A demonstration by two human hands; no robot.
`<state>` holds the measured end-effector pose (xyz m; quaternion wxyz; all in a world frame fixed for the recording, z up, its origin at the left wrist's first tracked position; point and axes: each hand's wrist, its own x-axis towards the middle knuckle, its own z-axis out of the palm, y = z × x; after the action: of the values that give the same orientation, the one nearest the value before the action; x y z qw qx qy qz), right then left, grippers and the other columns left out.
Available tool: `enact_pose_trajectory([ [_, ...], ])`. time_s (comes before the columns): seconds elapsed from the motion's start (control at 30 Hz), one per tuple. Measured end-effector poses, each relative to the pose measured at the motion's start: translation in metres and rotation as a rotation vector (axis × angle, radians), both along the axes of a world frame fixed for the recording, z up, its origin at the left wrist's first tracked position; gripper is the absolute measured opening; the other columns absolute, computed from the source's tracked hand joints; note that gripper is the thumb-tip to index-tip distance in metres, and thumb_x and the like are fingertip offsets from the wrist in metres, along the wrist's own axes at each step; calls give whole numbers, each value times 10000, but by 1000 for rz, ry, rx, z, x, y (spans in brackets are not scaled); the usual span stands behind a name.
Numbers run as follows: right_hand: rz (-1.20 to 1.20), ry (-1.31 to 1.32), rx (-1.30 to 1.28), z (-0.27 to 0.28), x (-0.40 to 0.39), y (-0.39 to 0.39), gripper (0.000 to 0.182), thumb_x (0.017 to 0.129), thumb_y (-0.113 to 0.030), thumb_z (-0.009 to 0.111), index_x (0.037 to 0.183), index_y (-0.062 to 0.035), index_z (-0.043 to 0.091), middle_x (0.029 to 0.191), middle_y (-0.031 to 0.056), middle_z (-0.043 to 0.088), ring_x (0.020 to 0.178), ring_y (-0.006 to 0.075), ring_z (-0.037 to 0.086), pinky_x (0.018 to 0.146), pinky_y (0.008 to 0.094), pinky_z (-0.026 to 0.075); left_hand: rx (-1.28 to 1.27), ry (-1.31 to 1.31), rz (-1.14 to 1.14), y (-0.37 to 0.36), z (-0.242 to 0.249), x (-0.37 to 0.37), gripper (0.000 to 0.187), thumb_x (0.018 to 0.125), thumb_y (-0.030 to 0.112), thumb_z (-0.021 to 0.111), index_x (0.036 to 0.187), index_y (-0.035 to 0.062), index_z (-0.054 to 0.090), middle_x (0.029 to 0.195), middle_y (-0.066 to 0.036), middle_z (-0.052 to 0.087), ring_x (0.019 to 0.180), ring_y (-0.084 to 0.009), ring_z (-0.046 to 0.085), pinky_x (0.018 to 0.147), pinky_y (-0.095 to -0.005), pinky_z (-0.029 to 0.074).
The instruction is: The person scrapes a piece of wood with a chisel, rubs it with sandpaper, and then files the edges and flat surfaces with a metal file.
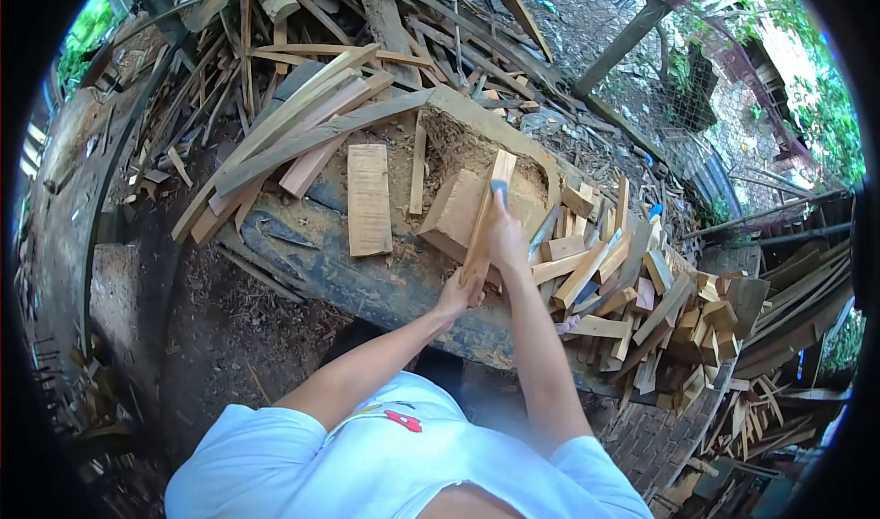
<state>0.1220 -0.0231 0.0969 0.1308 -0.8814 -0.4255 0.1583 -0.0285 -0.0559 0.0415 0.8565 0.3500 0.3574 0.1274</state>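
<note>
A narrow wooden strip [482, 225] slants up and away from me over a thick wooden block [452, 209]. My left hand [461, 292] is closed around the strip's near end. Farther up, my right hand [507, 237] is closed on a small grey-blue flat tool [499, 187], whose end lies against the strip's face; its kind I cannot make out. To the left, a rectangular wooden board [368, 200] lies flat on the worn dark workbench [353, 281], with a thin stick [417, 166] between it and the block.
Cut wood offcuts [632, 290] are heaped at the bench's right side. Long planks [302, 130] stick out over its far left. Sawdust [449, 134] lies behind the block. A large scrap wood pile [367, 24] rises beyond, and a slanted post [642, 29] stands at the back right.
</note>
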Motion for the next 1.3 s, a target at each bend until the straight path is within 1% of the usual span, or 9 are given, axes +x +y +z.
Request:
enact_pose_trajectory([
  [0.2,18,-81,66,-18,13,9,644,897,-61,458,1507,-202,310,806,294,659,765,470,669,683,532,544,8,40,68,-2,4,3,318,980,364,588,1093,79,503,766,-11,572,613,-87,558,514,-246,442],
  [0.27,-11,-11,-41,14,-20,-17,619,905,-72,422,1508,-139,301,922,301,656,844,483,645,739,551,502,-19,35,96,-2,0,4,293,985,320,591,1104,61,522,779,-8,563,612,-95,563,527,-265,468],
  [0.37,13,52,-50,12,-40,-48,623,899,-78,432,1506,-124,297,876,293,659,814,476,650,715,548,502,6,-1,89,1,-5,3,291,995,317,573,1110,53,527,780,-9,559,613,-96,564,527,-267,468],
  [0.47,18,1,-35,11,-21,-21,619,890,-69,434,1495,-101,310,831,302,653,784,470,654,691,543,507,40,-27,72,-4,-3,2,297,1000,317,562,1112,43,529,767,-11,559,608,-99,561,524,-266,461],
  [0.67,16,-61,44,-28,44,49,637,901,-52,423,1510,-175,283,814,319,648,789,476,659,714,555,521,69,27,76,-4,-6,3,322,996,340,565,1095,39,513,766,-22,559,620,-112,567,534,-266,456],
  [0.9,15,-8,13,-2,-30,-28,661,898,-56,449,1522,-185,275,776,309,637,794,482,659,705,571,513,1,-48,123,-2,-13,4,287,1012,301,541,1107,31,539,795,-23,575,618,-107,562,539,-267,456],
  [1.03,-54,67,-30,18,0,15,628,903,-27,432,1504,-170,321,854,336,642,788,467,666,655,540,508,26,-20,114,-8,-12,1,330,1005,336,548,1111,24,534,793,-28,571,621,-109,563,535,-271,457],
  [1.2,45,-171,107,-39,60,54,589,932,-95,369,1510,-188,305,905,295,675,827,465,669,715,523,542,16,-13,69,-3,-10,1,365,1004,326,553,1186,13,511,837,-33,566,667,-116,579,557,-279,476],
  [1.3,10,-106,44,3,11,16,656,881,-41,427,1513,-168,303,839,301,665,775,464,668,681,522,533,20,3,46,1,-2,0,361,1009,323,540,1182,8,511,856,-43,574,670,-118,579,578,-284,485],
])
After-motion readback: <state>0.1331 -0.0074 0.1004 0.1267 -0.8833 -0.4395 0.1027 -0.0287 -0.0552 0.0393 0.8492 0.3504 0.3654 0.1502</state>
